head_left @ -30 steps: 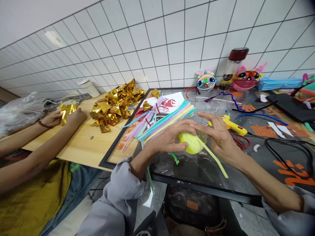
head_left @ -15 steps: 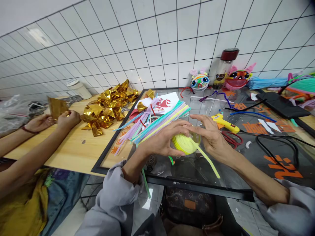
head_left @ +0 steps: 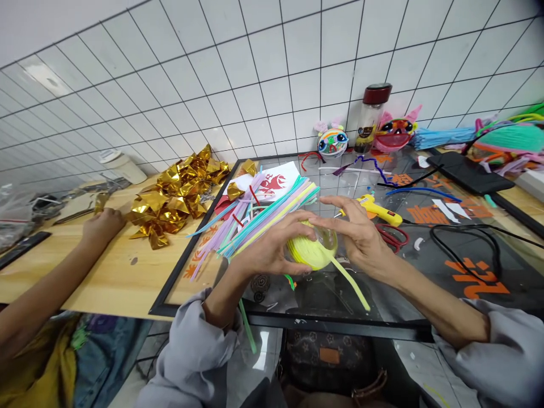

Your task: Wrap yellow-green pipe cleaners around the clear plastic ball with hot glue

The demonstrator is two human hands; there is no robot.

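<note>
A round clear plastic form (head_left: 326, 239), its left part covered by closely wound yellow pipe cleaner (head_left: 309, 254), is held above the table. My left hand (head_left: 270, 243) grips it from the left, thumb below and fingers over the top. On its other side, my right hand (head_left: 361, 235) has its fingertips against the top and the clear right side; some fingers are hidden. A loose yellow end (head_left: 351, 283) hangs down to the right. Behind my left hand lies a bundle of coloured pipe cleaners (head_left: 272, 212). A yellow glue gun (head_left: 385, 212) rests beyond my right hand.
Red-handled scissors (head_left: 393, 237) and a black cable (head_left: 463, 266) lie to the right. Two decorated animal faces (head_left: 332, 141) and a bottle (head_left: 369, 122) stand by the wall. At left are folded gold paper pieces (head_left: 157, 215) and another person's hand (head_left: 102, 226).
The view has shifted slightly, moving the scene a little left. Both my hands keep their hold on the wound form. The other person's hands have shifted, with only one now clearly visible.
</note>
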